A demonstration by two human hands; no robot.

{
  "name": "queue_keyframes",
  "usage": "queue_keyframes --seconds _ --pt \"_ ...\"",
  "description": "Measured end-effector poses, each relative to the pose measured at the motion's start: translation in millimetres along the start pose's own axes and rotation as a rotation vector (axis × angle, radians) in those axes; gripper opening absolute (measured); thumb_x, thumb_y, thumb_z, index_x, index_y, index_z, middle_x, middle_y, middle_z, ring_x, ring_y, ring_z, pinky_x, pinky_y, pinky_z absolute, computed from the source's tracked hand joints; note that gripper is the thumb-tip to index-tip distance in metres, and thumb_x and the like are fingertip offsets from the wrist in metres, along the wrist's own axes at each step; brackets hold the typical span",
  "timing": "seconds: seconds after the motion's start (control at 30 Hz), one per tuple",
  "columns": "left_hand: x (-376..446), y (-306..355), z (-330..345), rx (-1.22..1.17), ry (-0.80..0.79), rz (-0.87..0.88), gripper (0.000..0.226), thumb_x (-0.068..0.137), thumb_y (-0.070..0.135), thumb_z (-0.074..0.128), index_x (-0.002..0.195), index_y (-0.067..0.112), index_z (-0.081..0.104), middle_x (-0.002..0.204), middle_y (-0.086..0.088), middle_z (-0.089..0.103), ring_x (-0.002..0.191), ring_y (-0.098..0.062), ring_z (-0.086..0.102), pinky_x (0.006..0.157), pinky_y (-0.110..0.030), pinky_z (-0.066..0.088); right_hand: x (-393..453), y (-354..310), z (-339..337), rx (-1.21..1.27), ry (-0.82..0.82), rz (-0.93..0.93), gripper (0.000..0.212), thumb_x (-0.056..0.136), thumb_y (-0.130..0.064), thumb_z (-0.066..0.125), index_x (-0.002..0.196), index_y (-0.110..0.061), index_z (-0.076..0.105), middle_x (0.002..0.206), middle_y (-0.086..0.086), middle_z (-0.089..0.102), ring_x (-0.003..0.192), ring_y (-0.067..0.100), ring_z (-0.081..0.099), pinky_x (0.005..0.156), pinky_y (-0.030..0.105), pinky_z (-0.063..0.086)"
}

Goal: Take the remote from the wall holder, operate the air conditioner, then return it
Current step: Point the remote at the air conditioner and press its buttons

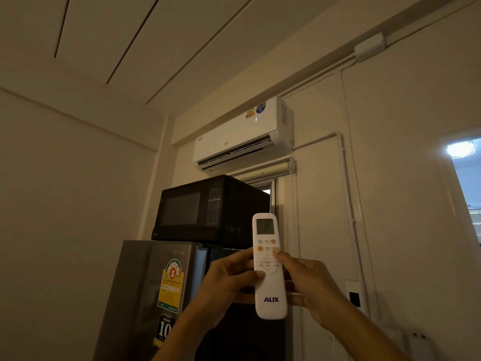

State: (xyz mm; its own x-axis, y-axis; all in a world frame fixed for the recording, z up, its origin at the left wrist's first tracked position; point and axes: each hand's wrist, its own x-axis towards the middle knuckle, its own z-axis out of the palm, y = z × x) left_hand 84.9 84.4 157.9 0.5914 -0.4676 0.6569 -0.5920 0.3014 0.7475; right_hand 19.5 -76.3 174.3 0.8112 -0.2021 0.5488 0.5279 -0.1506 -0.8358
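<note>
A white AUX remote point(270, 295) stands upright in front of me, its small screen facing me. My left hand point(229, 280) wraps it from the left, thumb resting below the round menu pad. My right hand point(312, 285) holds its right side, thumb tip on the buttons just above the pad. The white air conditioner point(242, 134) hangs high on the wall above, its lower flap open and a small light lit on its front. A white wall holder point(419, 345) shows at the bottom right, partly cut off.
A black microwave point(208, 209) sits on a grey fridge point(156, 295) directly behind the remote. White pipes point(348, 204) run down the wall on the right. A black switch plate point(354, 298) is beside them. A bright window point(466, 183) lies at the far right.
</note>
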Motion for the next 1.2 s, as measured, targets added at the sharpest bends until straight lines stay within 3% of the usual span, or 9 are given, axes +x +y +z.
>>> queue_keyframes --seconds 0.27,0.43,0.7,1.03,1.2 --pt "-5 4 -2 -0.009 0.005 0.004 0.040 0.084 0.002 0.061 0.105 0.036 0.060 0.096 0.007 0.078 0.090 -0.015 0.074 0.061 -0.024 0.060 -3 4 -6 0.031 -0.120 -0.029 0.019 0.082 -0.029 0.061 0.099 -0.023 0.065 0.093 0.006 0.074 0.076 0.019 0.074 0.054 0.030 0.059" --pt "-8 6 -3 -0.004 -0.008 -0.005 0.040 0.084 0.002 0.061 0.107 0.035 0.059 0.097 0.008 0.078 0.090 -0.015 0.074 0.062 -0.025 0.061 -6 7 -10 0.040 -0.193 -0.033 0.017 0.083 -0.017 0.062 0.094 -0.029 0.068 0.098 0.002 0.074 0.084 0.018 0.072 0.059 0.030 0.059" --pt "-12 7 -4 -0.028 -0.023 -0.011 0.043 0.068 0.015 0.068 0.105 0.034 0.060 0.097 0.008 0.078 0.091 -0.016 0.074 0.062 -0.025 0.061 -7 12 -12 0.051 -0.260 -0.044 0.024 0.084 -0.012 0.059 0.100 -0.030 0.064 0.104 0.003 0.071 0.089 0.017 0.071 0.067 0.034 0.061" --pt "-10 3 -6 -0.028 0.000 -0.007 0.043 0.069 0.014 0.069 0.105 0.035 0.060 0.098 0.008 0.077 0.092 -0.016 0.073 0.062 -0.025 0.061 -5 16 -10 0.059 -0.264 -0.054 0.026 0.085 -0.011 0.058 0.104 -0.028 0.062 0.109 0.005 0.069 0.091 0.018 0.071 0.070 0.037 0.061" --pt "-10 -1 -7 -0.007 0.031 -0.014 0.041 0.083 0.003 0.062 0.107 0.035 0.058 0.097 0.012 0.077 0.091 -0.014 0.073 0.062 -0.024 0.060 -3 19 -9 0.077 -0.260 -0.049 0.025 0.084 -0.010 0.059 0.099 -0.030 0.063 0.105 0.003 0.070 0.088 0.017 0.071 0.066 0.034 0.060"
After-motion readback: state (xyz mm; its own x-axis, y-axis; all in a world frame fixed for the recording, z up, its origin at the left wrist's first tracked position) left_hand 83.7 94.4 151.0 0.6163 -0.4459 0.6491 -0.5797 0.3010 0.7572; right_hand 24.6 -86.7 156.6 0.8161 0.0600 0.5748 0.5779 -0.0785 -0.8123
